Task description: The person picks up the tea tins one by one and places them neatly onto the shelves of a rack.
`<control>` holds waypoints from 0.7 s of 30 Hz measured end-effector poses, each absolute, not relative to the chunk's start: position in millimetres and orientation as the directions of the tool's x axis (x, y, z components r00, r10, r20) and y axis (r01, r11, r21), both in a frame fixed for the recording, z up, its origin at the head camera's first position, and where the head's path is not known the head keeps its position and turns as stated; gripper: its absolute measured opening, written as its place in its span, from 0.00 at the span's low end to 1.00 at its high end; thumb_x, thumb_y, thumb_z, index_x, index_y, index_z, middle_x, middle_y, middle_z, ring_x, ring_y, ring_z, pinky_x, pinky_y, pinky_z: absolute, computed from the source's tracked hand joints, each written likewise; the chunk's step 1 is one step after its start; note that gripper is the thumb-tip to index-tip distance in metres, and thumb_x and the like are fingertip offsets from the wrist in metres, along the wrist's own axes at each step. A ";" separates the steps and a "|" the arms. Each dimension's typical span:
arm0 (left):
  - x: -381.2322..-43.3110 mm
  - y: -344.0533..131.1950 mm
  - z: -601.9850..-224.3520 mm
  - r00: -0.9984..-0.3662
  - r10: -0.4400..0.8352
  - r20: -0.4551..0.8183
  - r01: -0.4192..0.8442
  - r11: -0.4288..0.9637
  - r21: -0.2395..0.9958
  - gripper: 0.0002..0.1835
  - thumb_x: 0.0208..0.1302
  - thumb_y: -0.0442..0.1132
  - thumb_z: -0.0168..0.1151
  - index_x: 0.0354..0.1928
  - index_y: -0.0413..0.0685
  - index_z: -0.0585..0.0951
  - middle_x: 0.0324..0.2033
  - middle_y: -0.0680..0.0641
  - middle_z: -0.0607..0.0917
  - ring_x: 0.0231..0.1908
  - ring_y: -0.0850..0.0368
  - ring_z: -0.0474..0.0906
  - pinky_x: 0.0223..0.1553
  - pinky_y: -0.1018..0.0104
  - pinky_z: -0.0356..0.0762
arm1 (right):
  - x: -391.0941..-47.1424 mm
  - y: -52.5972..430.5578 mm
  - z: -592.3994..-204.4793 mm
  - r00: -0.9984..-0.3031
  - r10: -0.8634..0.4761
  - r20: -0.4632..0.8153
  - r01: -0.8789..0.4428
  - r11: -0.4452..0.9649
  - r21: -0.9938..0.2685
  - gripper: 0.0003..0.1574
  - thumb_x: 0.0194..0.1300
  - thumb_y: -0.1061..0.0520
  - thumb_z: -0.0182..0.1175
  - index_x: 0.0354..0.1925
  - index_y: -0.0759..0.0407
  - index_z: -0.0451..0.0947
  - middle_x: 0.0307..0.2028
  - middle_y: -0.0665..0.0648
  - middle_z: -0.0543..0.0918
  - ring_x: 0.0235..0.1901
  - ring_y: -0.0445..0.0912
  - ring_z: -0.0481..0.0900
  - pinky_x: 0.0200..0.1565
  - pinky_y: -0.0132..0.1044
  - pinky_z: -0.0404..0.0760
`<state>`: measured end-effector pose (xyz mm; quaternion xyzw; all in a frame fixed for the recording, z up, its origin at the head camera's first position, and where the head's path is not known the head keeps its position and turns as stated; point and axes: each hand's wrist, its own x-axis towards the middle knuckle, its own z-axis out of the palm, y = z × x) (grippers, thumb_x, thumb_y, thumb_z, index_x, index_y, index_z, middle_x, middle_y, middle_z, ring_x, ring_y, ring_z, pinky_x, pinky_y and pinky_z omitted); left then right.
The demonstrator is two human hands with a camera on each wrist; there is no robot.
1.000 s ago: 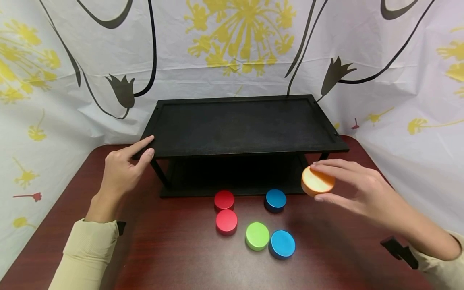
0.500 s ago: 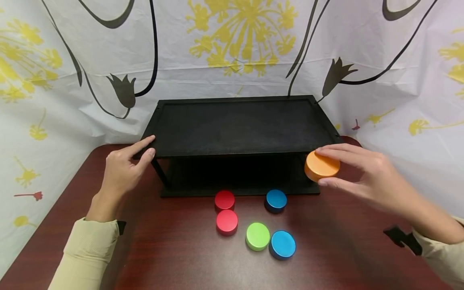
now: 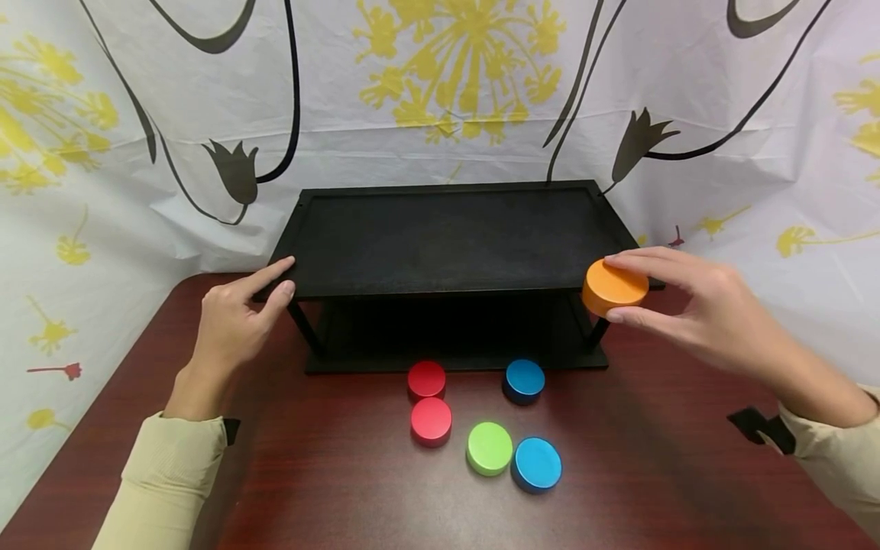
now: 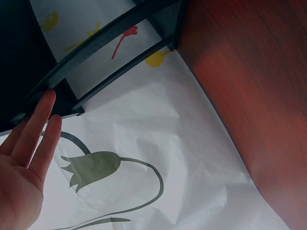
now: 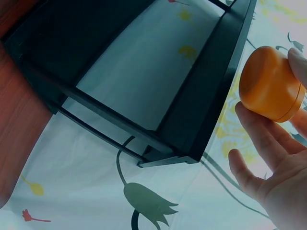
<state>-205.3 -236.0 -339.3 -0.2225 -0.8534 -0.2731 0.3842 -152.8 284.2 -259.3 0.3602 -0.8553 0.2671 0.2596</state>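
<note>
In the head view, my right hand (image 3: 722, 317) pinches a small orange round container (image 3: 614, 286) between thumb and fingers. The container is in the air at the right front corner of a black two-tier shelf (image 3: 447, 241). Seen from the right wrist, the container (image 5: 269, 84) shows a thin seam near one end, and it is apart from the shelf. My left hand (image 3: 230, 325) rests on the shelf's left front corner, its index finger out along the top. From the left wrist, its straight fingers (image 4: 29, 139) touch the shelf's side.
On the table (image 3: 330, 473), before the shelf, stand two red containers (image 3: 426, 380), two blue ones (image 3: 536, 462) and a green one (image 3: 489, 448). The lower tier (image 3: 447, 328) is dark. A white patterned cloth (image 3: 440, 99) hangs behind and at both sides.
My right hand has lifted the orange container upward from beside the lower tier to the height of the top, levelling it slightly. The left hand and the other containers stay put.
</note>
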 end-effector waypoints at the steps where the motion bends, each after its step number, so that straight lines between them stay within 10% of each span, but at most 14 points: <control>1: -205.3 -236.1 -339.3 -0.606 0.169 0.777 0.589 0.752 0.296 0.19 0.67 0.48 0.61 0.55 0.51 0.86 0.11 0.52 0.74 0.15 0.70 0.49 0.20 0.69 0.53 | -154.0 284.2 -259.2 -0.607 -0.475 0.637 -0.754 0.598 -0.272 0.45 0.31 0.69 0.81 0.54 0.60 0.84 0.47 0.55 0.85 0.51 0.36 0.76 0.50 0.22 0.70; 21: -205.0 -236.0 -340.3 -0.598 0.165 0.784 0.592 0.750 0.294 0.18 0.67 0.47 0.61 0.55 0.50 0.86 0.11 0.51 0.75 0.15 0.69 0.50 0.20 0.68 0.53 | -176.6 285.5 -258.7 -0.623 -0.448 0.642 -0.725 0.640 -0.256 0.42 0.36 0.69 0.80 0.55 0.59 0.83 0.46 0.54 0.85 0.41 0.34 0.72 0.37 0.24 0.66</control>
